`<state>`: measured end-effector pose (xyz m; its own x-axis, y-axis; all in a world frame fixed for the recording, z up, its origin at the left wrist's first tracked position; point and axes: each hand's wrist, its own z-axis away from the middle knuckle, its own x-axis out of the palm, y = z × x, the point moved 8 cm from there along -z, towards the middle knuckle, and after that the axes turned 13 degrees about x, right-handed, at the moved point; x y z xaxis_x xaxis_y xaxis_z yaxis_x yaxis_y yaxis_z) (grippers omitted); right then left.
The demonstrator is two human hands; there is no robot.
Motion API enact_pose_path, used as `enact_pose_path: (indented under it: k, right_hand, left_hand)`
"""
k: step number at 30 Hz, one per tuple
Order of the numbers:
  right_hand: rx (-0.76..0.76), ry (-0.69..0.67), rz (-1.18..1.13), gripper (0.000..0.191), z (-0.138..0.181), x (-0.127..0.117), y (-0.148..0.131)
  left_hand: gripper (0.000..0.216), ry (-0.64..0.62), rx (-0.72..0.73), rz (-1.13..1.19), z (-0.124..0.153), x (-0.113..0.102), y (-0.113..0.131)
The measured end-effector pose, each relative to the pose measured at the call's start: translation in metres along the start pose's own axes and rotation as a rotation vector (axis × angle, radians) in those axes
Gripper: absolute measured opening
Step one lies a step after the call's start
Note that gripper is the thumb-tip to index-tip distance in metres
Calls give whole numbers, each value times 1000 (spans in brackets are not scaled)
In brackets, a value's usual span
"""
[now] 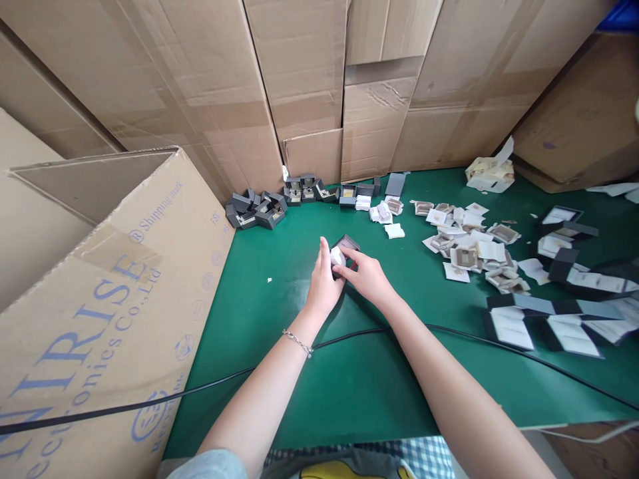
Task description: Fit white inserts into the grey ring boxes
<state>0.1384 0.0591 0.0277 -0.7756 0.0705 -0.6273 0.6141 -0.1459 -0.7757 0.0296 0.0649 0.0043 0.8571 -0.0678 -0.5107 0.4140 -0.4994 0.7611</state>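
Note:
Near the middle of the green table, my left hand (323, 286) is closed around a small dark grey hinged box (348, 243) with its lid up. A white insert (337, 256) sits at the mouth of the box. My right hand (370, 276) pinches this white piece between thumb and fingers from the right side. The lower part of the box is hidden behind my fingers. Beyond my hands lies a loose white insert (394, 231), touched by neither.
Small dark boxes (269, 209) line the back of the table (259, 372). A pile of white and beige inserts (464, 256) lies right, beside open dark boxes (516, 322). A black cable (214, 382) crosses under my arms. A large carton (100, 319) stands left; a tissue pack (490, 174) back right.

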Motion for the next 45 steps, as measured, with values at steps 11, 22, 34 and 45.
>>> enact_pose_path:
  k: [11, 22, 34, 45]
  right_hand:
    - [-52, 140, 320, 33, 11, -8, -12]
    - [-336, 143, -124, 21, 16, -16, -23]
    - [-302, -50, -118, 18, 13, -16, -28]
    - [-391, -26, -105, 15, 17, -18, -37]
  left_hand:
    - [95, -44, 46, 47, 2, 7, 5]
    - [98, 16, 141, 45, 2, 2, 15]
    - [96, 10, 148, -28, 4, 4, 14]
    - [97, 25, 221, -68, 4, 3, 17]
